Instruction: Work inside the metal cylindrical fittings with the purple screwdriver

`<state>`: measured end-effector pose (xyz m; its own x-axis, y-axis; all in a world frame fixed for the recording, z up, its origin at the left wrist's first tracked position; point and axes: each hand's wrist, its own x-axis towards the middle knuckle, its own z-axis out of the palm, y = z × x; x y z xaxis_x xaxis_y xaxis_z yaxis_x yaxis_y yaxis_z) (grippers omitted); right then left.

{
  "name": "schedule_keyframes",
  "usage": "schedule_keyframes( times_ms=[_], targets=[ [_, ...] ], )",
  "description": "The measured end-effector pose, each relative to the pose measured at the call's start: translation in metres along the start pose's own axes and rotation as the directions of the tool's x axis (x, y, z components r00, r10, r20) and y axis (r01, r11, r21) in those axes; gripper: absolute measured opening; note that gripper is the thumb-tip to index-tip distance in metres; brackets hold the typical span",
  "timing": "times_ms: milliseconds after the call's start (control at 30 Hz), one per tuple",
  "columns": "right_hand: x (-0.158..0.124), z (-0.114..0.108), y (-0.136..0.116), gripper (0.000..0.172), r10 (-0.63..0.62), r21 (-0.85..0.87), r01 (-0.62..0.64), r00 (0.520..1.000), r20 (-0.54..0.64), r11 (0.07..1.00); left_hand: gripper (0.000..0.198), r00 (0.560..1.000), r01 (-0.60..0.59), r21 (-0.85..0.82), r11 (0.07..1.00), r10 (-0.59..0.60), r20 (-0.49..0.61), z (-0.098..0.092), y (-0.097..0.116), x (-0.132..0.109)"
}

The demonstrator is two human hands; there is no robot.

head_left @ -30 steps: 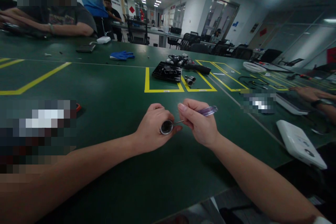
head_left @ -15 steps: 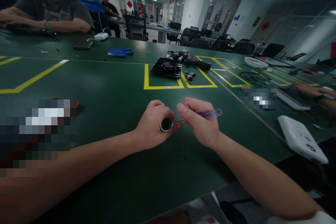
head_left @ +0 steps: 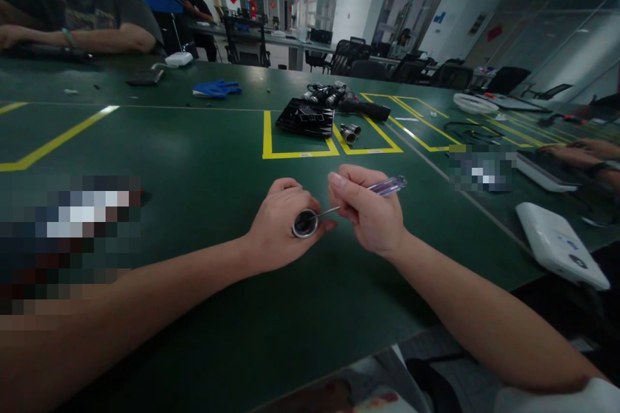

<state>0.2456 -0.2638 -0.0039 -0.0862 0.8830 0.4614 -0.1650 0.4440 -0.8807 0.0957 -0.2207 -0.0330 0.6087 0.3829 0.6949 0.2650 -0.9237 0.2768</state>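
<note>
Silvery round-rimmed tube (head_left: 304, 226) tight in left grip (head_left: 275, 227); translucent-handled screwdriver (head_left: 388, 186) tight in right grip (head_left: 371, 211)

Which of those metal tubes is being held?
The tube in the left hand; the other tubes lie on the table, farther off.

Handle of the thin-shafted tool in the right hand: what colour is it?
The handle looks translucent purple; it shows best in the head view.
</note>
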Motion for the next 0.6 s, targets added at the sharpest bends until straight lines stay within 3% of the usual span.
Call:
schedule_keyframes(
  times_ms=[600],
  targets=[
    [0.0009,-0.0007,-0.0062,0.036,-0.022,-0.018,0.022,1.0,0.003,1.0,0.023,1.0,-0.003,0.006,1.0,0.003,0.018,0.0005,0.0001,-0.0005]
  ],
)
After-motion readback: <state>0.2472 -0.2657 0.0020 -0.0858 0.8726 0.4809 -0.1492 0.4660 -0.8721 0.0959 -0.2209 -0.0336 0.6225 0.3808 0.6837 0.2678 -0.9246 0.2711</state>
